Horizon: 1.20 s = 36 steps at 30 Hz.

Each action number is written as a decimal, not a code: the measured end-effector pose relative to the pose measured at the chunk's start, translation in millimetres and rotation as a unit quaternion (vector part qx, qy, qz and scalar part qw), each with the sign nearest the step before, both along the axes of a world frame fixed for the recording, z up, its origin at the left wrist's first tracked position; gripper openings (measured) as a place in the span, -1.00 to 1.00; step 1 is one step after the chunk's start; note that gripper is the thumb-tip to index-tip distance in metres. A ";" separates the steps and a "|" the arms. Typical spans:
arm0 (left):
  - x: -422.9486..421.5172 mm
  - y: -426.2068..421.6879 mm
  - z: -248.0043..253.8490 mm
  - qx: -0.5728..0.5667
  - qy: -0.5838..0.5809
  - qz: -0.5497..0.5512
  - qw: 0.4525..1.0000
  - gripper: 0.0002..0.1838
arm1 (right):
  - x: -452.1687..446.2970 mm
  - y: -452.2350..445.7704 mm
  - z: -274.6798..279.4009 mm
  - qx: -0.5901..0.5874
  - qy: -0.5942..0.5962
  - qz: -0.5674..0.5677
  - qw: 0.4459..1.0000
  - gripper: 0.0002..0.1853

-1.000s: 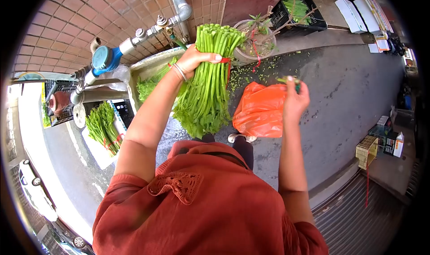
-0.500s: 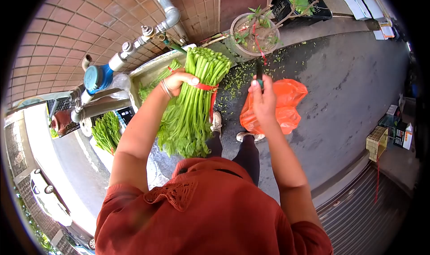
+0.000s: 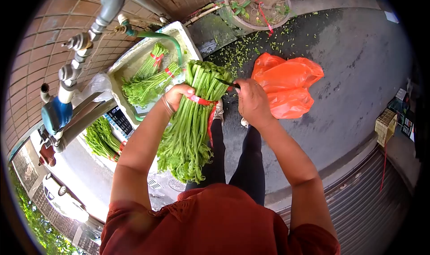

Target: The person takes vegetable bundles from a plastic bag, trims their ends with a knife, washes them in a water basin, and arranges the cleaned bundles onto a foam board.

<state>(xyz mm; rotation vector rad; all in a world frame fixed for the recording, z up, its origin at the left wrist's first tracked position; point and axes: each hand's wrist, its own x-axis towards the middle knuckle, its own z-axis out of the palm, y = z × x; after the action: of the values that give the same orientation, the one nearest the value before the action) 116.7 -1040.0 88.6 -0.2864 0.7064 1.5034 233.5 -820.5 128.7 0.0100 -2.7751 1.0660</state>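
My left hand (image 3: 178,96) is closed around a large bunch of celery (image 3: 188,127), just above its leafy half. A red tie (image 3: 201,101) wraps the stalks beside my thumb, and a loose red end hangs down the right side. The cut stalk ends point away from me; the leaves hang toward my body. In my right hand (image 3: 254,101) is a small knife (image 3: 227,82), gripped by its handle, which is mostly hidden. Its dark blade points left and lies across the right edge of the stalks near their ends; whether it touches them I cannot tell.
A white basin (image 3: 190,42) with a green hose (image 3: 156,34) holds smaller tied celery bunches (image 3: 150,88). More greens (image 3: 103,140) lie at the left. Orange plastic bags (image 3: 286,82) rest on the ground near a plant pot (image 3: 248,24) and scattered green trimmings (image 3: 244,46). Pipes (image 3: 78,58) line the wall.
My right hand has brought the knife left, from above the orange bags to the celery's stalk ends. The view has shifted, showing more of the basin. My left hand keeps its hold.
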 end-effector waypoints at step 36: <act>-4.3 37.1 -56.5 -0.118 0.150 -0.082 0.978 -0.26 | 10.8 4.9 -65.9 0.053 -0.111 -0.048 0.991 -0.77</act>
<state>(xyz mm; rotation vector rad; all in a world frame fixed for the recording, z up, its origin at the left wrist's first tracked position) 112.5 -1002.9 32.1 -0.1762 1.1265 1.3179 244.3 -815.6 62.8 -0.2405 -2.9913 0.9476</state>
